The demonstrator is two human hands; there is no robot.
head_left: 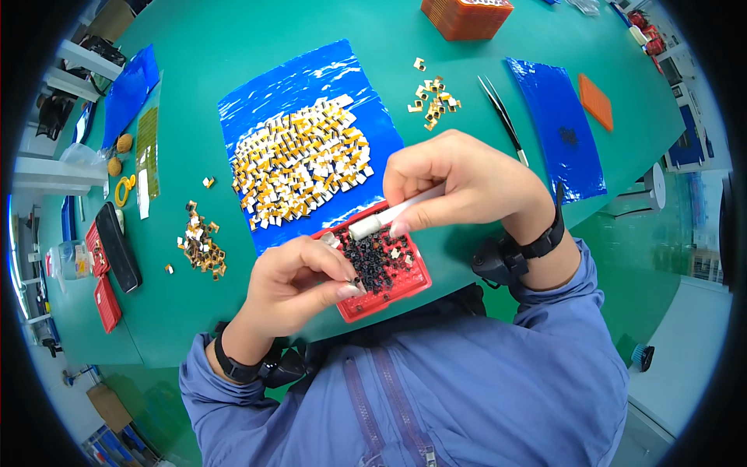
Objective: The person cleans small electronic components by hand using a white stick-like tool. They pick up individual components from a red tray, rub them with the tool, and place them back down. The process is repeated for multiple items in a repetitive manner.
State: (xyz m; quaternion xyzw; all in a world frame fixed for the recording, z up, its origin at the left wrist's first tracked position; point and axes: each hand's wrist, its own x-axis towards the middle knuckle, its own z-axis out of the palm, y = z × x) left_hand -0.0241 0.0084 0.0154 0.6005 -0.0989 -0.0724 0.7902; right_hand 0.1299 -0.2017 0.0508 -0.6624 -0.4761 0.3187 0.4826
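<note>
My right hand (459, 183) is closed around a white stick-shaped tool (393, 216) with a thicker round end. That end is over a red tray (420, 272) holding many tiny black parts (369, 261) and a few pale bits. My left hand (299, 284) pinches a small piece (356, 285) above the tray's left side; its kind is too small to make out. Past the hands, a blue sheet (334, 66) carries a dense pile of small white-and-gold parts (303, 159).
Loose gold parts lie in heaps at left (204, 241) and far right (436, 101). Tweezers (504, 117), a second blue sheet (556, 117), an orange block (595, 101) and an orange tray stack (467, 17) stand right. A black case (118, 245) and yellow scissors (123, 191) lie left.
</note>
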